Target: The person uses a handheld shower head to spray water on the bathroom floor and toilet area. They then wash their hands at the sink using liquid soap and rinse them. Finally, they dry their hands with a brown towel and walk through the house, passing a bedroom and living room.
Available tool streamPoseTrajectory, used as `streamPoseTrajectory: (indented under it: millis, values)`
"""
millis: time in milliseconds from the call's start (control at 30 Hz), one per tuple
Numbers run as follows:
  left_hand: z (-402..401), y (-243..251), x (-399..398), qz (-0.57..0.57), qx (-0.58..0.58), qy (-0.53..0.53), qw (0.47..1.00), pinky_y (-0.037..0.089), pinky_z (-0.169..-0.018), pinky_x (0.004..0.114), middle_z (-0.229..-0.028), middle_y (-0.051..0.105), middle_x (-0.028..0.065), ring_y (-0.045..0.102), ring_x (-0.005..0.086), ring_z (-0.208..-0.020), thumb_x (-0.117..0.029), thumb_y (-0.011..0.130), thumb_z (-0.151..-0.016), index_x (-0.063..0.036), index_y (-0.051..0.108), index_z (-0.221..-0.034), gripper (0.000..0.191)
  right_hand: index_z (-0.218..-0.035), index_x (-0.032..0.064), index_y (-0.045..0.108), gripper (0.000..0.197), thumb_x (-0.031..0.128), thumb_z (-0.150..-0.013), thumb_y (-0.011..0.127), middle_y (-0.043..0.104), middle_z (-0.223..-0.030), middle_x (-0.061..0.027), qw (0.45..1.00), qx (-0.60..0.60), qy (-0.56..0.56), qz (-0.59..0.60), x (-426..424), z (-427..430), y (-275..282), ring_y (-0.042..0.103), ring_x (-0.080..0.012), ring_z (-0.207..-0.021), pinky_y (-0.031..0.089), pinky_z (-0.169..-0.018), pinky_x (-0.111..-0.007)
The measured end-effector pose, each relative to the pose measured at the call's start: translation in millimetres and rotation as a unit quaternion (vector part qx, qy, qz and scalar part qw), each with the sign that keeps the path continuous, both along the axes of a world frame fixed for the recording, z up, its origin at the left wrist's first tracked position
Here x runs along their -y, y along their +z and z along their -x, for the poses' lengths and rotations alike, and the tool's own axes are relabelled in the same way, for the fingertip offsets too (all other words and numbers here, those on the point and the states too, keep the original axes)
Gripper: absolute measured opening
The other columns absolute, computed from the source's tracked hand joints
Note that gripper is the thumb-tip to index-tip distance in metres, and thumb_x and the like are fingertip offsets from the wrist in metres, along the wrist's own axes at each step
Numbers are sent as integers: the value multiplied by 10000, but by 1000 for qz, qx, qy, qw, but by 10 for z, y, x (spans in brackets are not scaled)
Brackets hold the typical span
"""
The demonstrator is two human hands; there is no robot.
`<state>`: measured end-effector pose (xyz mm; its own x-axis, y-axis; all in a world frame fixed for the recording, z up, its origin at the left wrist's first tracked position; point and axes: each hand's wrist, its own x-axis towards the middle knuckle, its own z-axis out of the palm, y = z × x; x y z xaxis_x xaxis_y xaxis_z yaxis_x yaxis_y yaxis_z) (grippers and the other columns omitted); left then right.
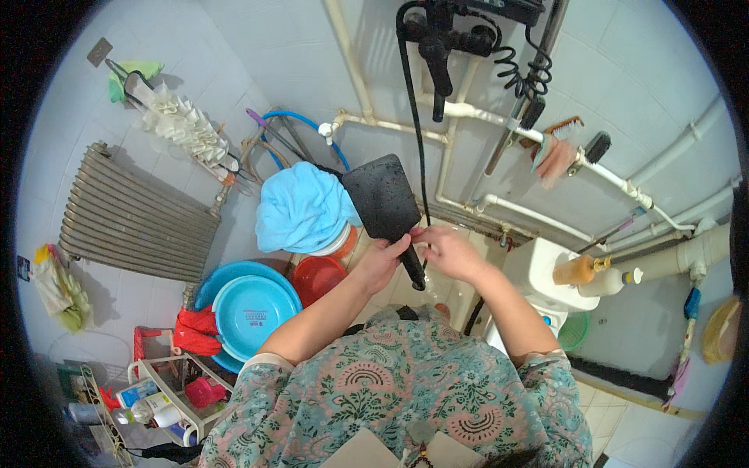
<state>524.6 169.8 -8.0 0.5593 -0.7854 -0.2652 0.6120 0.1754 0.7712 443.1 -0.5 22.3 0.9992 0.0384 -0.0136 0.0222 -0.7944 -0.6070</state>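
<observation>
My left hand (380, 263) grips the upper handle of a black paddle-shaped implement (383, 196) with a broad, flat rectangular head. Drops of water speckle its upper face, and the head points away from me. What kind of implement it is cannot be told. The handle's end sticks out below my left thumb. My right hand (447, 251) is curled beside the neck, its fingertips close to the head's lower corner. Whether they pinch the edge or something small is not visible. Behind the implement hangs a black shower hose (416, 128), passing close to my right fingers.
A blue towel (307, 205) lies over a container at left, near a red basin (319, 278) and nested blue basins (248, 313). A toilet (541, 257) with bottles on its tank stands right. Pipes (386, 123), a radiator (140, 216) and a shower mixer (436, 58) line the walls.
</observation>
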Motion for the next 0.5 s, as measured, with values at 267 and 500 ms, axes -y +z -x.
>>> streamPoseTrajectory:
  millis: [267,500]
  values:
    - [-268,320,5,29,33,94,995,397,-900,319,-1046,596,33,519,166,-1044,-222,563,-906,-56,527,-1143,291,-1381,68,295,668,26,-749,506,275,-1452,-62,868,307,-84,380,704,-890,997,300,-233,-1317,261,-1069,-402]
    - [-596,1106,-236,-99,250,165,949,442,-758,282,-1009,528,36,512,132,-858,-165,708,-768,-34,425,-1160,500,-1446,78,134,699,111,-828,458,60,-1522,-2,824,208,-115,515,985,-1267,844,101,-150,-1391,111,-1126,-354]
